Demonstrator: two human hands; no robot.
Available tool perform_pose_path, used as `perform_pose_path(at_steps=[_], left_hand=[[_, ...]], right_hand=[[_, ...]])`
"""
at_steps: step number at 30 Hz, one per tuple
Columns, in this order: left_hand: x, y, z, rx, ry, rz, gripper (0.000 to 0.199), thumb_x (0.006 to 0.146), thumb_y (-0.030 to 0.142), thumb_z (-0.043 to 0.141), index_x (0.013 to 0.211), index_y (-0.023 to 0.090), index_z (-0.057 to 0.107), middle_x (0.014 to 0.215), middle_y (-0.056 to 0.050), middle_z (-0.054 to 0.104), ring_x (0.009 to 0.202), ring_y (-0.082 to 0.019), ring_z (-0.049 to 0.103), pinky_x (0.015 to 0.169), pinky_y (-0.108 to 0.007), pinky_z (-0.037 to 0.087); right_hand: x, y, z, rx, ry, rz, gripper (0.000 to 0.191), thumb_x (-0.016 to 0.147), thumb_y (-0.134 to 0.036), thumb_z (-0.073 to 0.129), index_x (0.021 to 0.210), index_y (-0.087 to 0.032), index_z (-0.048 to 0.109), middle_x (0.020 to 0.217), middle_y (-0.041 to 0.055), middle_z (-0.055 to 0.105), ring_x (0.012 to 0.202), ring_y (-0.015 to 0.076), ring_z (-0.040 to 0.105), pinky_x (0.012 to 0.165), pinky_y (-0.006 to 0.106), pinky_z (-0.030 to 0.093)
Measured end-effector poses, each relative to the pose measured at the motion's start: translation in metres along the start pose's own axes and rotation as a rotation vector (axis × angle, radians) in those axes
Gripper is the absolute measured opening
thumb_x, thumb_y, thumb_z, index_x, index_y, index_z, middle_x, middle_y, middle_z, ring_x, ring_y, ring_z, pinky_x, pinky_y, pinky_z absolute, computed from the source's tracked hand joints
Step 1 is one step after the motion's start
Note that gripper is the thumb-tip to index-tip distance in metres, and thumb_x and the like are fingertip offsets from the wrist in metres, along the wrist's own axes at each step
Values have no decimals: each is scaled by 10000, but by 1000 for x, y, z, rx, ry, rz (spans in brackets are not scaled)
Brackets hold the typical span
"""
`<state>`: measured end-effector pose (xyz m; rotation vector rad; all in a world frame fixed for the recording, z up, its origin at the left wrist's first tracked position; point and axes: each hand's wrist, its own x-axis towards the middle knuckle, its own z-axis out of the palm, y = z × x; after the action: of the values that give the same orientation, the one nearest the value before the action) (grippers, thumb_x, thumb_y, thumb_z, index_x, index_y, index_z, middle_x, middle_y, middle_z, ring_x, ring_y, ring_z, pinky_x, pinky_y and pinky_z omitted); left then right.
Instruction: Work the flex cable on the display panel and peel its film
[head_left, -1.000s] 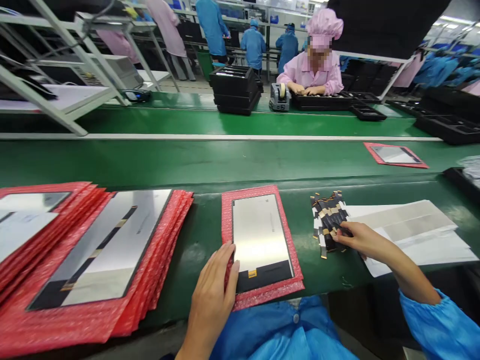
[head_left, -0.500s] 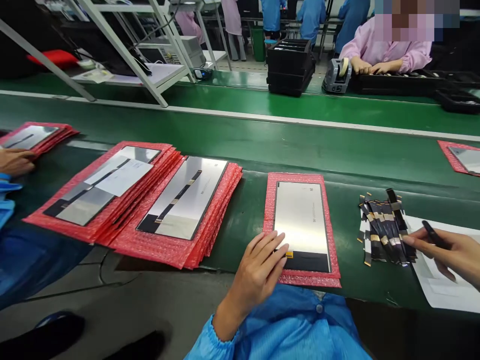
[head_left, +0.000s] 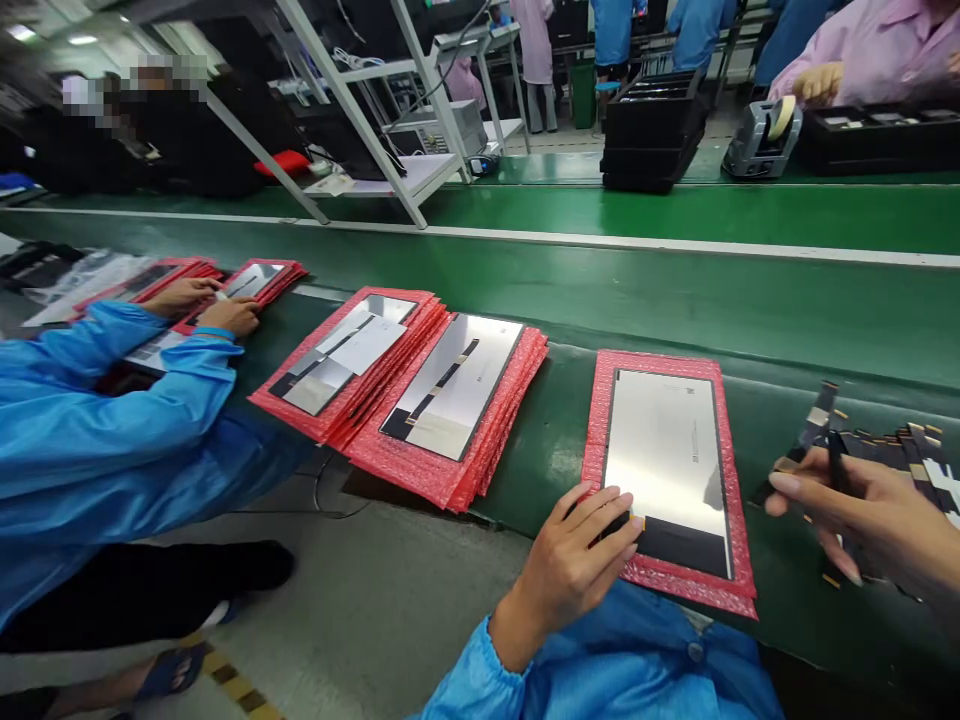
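A silver display panel (head_left: pixel 667 450) lies on a red bubble-wrap sheet (head_left: pixel 731 570) at the near edge of the green bench. My left hand (head_left: pixel 581 560) rests on the panel's lower left corner, fingers on its black strip. My right hand (head_left: pixel 862 505) is raised above the bench to the right of the panel, pinching a thin black flex strip (head_left: pixel 814 425) with a gold end. Behind my right hand a pile of similar strips (head_left: pixel 911 450) lies on the bench.
Two stacks of panels on red sheets (head_left: pixel 450 400) sit to the left. A co-worker in a blue coat (head_left: pixel 112 400) works at more red sheets farther left. A green conveyor belt (head_left: pixel 600 290) runs behind; black trays (head_left: pixel 649 130) and a tape dispenser (head_left: pixel 757 140) stand beyond it.
The view has swung left, so the co-worker now shows. My right hand has lifted one strip off the pile and brought it toward the panel. My left hand stays on the panel's corner.
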<state>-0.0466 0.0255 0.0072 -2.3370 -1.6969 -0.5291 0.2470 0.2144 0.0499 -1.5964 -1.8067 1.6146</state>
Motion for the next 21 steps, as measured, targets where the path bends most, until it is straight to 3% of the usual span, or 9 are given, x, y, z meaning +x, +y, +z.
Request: perform_pose_path(at_steps=[5,9,16,21], left_hand=[[-5,1,4,-118,91,-104,370,925,297,623,1291,345,608,1408,78,579,1403,-138,493,1144,-307,527],[-7,1,7,-288,219,-223,411,896,190,642,1295,272,586,1339,16,653,1297,-163,608,1096,-374,578],[-7,3,8,-344,220,-197,365,897,159,633,1256,218,604,1330,-4,661,1280,-166,616,1104,-400,549],[-7,3,8,-336,205,-183,345,892,176,643,1234,209,614,1305,-17,679,1265,-173,629,1100,-409,539]], right_hand=[[23,-35,55,36,-261,-108,346,725,-625,657,820,-292,647,887,37,791,256,124,594,324,308,527],[28,-53,86,2,-399,-114,325,793,-610,633,889,-300,642,867,7,779,350,125,649,311,249,532],[22,-61,101,-95,-511,-160,283,866,-532,615,860,-249,593,831,-38,755,362,76,630,299,182,518],[16,-58,103,-110,-502,-167,202,894,-492,594,847,-299,630,754,-45,737,386,94,618,317,205,528]])
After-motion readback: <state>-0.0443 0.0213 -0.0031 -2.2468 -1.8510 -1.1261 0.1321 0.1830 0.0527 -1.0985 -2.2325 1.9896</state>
